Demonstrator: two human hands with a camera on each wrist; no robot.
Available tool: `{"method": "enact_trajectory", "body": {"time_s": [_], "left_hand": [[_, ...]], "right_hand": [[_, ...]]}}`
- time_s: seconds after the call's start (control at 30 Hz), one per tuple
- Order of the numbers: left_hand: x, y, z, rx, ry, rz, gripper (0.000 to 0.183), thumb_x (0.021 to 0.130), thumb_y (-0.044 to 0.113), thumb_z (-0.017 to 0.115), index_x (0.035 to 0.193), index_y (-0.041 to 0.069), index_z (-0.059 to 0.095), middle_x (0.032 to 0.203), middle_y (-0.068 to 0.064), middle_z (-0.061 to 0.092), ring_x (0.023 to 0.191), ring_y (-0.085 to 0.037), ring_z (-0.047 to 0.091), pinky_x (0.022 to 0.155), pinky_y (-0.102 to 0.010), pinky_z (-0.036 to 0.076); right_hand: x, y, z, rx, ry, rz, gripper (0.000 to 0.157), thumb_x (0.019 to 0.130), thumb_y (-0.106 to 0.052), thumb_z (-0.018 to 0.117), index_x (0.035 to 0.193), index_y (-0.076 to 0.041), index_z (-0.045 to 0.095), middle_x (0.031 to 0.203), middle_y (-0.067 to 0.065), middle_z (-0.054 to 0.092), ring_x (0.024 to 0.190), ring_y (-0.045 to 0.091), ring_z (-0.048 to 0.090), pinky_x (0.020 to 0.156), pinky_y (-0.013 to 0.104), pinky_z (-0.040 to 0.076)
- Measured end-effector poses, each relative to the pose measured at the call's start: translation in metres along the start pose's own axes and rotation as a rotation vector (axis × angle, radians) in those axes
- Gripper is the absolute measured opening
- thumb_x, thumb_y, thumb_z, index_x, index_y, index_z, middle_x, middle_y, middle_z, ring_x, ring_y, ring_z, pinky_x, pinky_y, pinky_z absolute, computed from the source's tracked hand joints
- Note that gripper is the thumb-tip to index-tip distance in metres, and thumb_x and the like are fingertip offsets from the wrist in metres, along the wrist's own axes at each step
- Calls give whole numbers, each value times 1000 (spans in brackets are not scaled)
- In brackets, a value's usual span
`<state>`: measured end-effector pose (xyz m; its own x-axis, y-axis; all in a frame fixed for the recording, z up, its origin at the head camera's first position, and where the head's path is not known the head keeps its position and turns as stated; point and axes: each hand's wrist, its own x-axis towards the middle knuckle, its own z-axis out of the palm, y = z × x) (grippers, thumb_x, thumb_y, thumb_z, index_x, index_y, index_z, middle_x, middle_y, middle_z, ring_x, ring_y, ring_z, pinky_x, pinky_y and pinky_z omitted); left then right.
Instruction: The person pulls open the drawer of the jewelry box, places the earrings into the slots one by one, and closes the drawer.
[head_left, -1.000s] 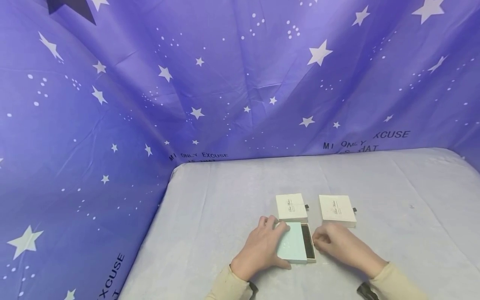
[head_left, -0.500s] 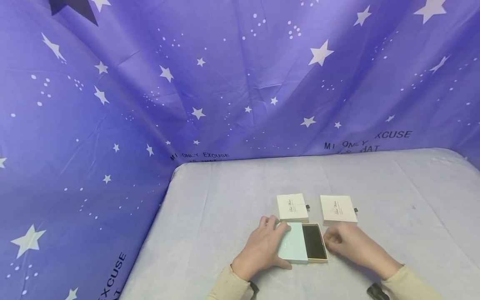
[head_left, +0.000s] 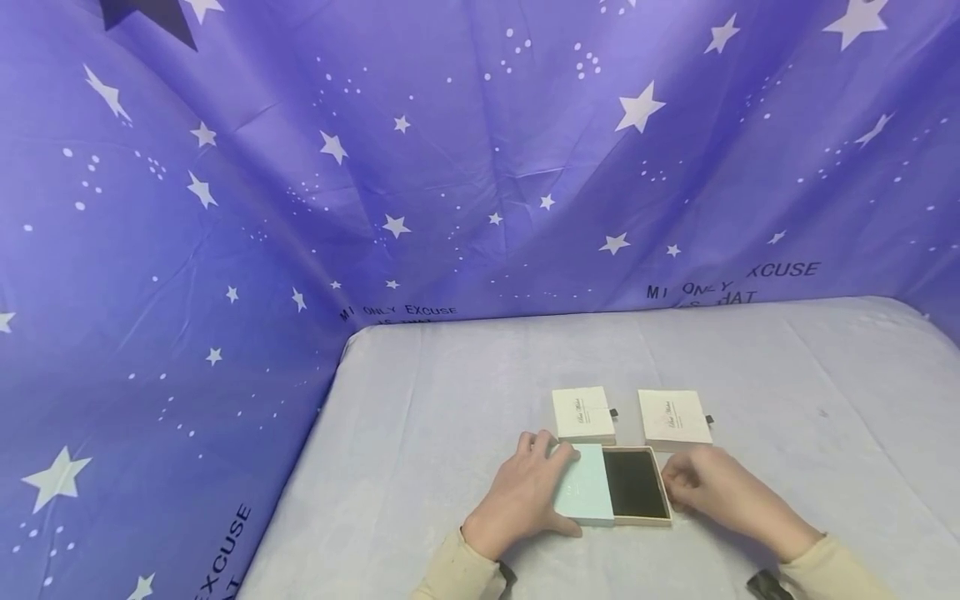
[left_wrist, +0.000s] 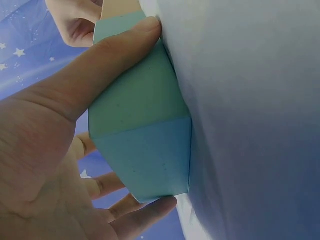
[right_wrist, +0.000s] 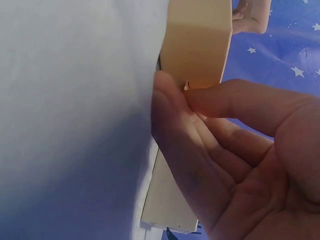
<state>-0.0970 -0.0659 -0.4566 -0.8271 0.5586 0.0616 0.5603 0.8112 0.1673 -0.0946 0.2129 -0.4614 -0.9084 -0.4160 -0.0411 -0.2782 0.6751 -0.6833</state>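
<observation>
A mint-green box sleeve (head_left: 587,487) lies on the bed-like surface, with its tan drawer (head_left: 643,522) slid well out to the right. A black pad (head_left: 636,483) fills the exposed part of that drawer. My left hand (head_left: 521,493) grips the sleeve from the left, thumb (left_wrist: 110,55) along the near side and fingers round the far side. At the drawer's tan end face (right_wrist: 195,42), my right hand (head_left: 712,493) pinches a small pull tab (right_wrist: 187,86) between thumb and forefinger; the fingertips hide most of it.
Two cream boxes with script lettering and dark side tabs lie just behind: the left box (head_left: 581,414) near the sleeve's far edge, the right box (head_left: 673,417) beyond my right hand. A purple star-printed cloth (head_left: 480,167) hangs behind and to the left.
My right hand has moved to the right, drawing the drawer farther out of the sleeve and exposing more black pad. My left hand keeps its grip on the sleeve, which stays put.
</observation>
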Motion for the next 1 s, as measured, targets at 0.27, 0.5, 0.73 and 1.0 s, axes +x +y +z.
{"method": "enact_trajectory", "body": {"time_s": [0.27, 0.5, 0.73, 1.0], "left_hand": [[2, 0, 0, 3, -11, -5, 91, 52, 54, 93, 128, 23, 54, 120, -2, 51, 104, -16, 44, 68, -15, 44], [2, 0, 0, -6, -24, -12, 91, 52, 53, 94, 128, 22, 55, 121, -3, 52, 105, -17, 45, 69, -17, 45], [0, -1, 0, 0, -12, 2, 89, 52, 53, 93, 127, 22, 55, 120, -3, 52, 104, -17, 45, 68, -17, 46], [0, -1, 1, -3, -7, -3, 90, 52, 54, 93, 127, 23, 55, 120, -1, 51, 106, -17, 45, 69, -18, 47]], "right_hand": [[0, 0, -2, -33, 14, -9, 8, 80, -5, 67, 80, -11, 72, 65, -12, 62, 60, -1, 54, 58, 22, 50], [-1, -1, -9, -108, 68, 7, 6, 85, -12, 71, 90, -11, 74, 78, -10, 68, 70, 3, 61, 66, 27, 55], [-3, 1, -23, -150, 121, 32, 13, 84, -12, 73, 97, -8, 73, 86, -3, 71, 79, 16, 65, 76, 45, 57], [-3, 15, -43, -202, 195, 77, 13, 86, -10, 70, 97, -2, 71, 83, 1, 71, 74, 18, 64, 72, 45, 57]]}}
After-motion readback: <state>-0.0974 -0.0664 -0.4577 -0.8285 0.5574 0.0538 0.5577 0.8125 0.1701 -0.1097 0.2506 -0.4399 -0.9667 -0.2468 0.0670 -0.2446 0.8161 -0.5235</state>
